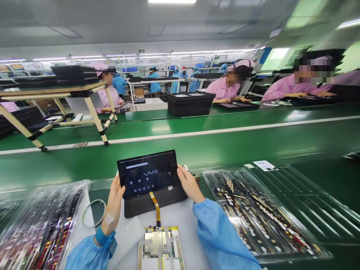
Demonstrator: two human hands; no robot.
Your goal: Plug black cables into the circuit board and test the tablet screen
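Note:
A tablet screen, lit with VAIO and rows of icons, leans tilted on a black stand. My left hand grips its left edge, thumb at the front. At the right edge, my right hand has its fingers against the screen and the stand's side. An orange ribbon cable runs from under the screen to an opened tablet body with bare circuitry and tape strips, lying nearest me on a white mat. The backs of my fingers are partly hidden.
Clear plastic trays of flex cables lie left and right. A tape roll stands beside my left wrist. Beyond the green bench are a wheeled rack, a black bin and people in pink at work.

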